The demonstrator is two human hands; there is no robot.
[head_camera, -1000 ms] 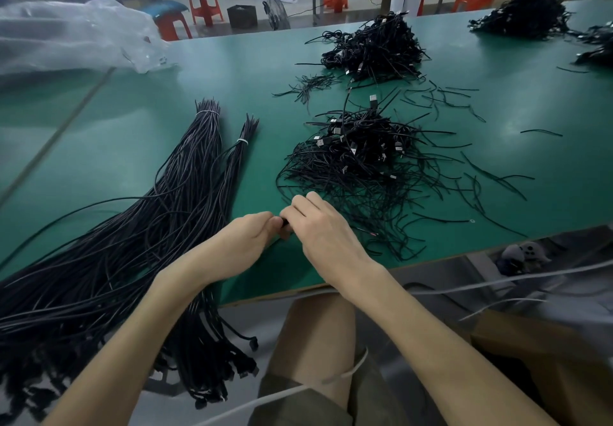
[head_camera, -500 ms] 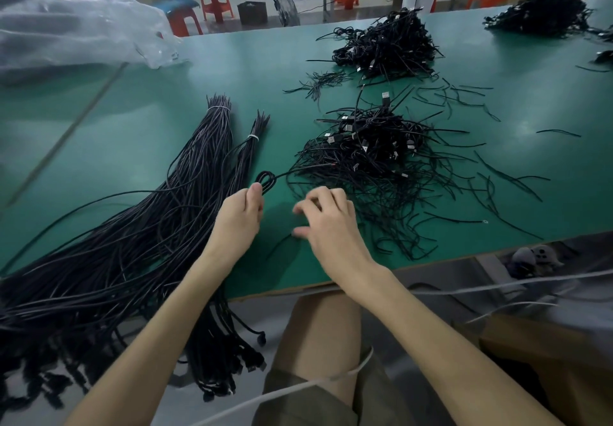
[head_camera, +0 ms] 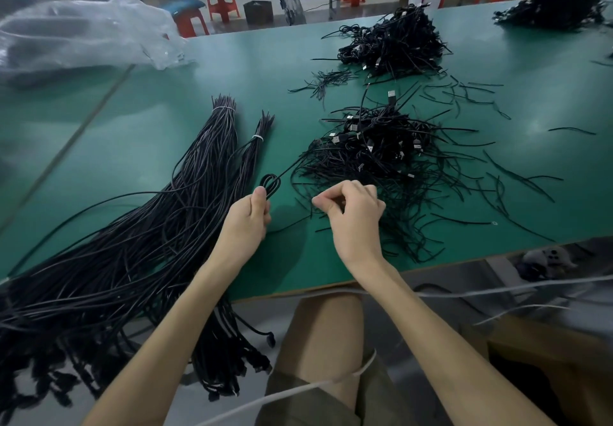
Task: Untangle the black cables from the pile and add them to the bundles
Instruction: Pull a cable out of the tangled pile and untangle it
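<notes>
A tangled pile of black cables [head_camera: 374, 157] with silver plugs lies mid-table on the green table [head_camera: 132, 133]. My left hand [head_camera: 248, 218] is shut on a looped black cable [head_camera: 270, 183] whose strand runs up right into the pile. My right hand [head_camera: 351, 213] hovers at the pile's near edge, thumb and fingers pinched; whether a thin strand sits between them is unclear. Two tied bundles of straight black cables [head_camera: 185, 193] lie to the left, their plug ends hanging over the table's front edge.
A second tangled heap [head_camera: 394, 44] sits farther back, a third heap [head_camera: 554, 10] at the far right. Short black cable ties [head_camera: 464, 93] are scattered around. A clear plastic bag [head_camera: 86, 34] lies back left. White cords cross my lap below the table edge.
My hands, touching a second ago near the front edge, have parted. The left has carried a cable loop toward the bundles; the right has moved up to the pile's edge.
</notes>
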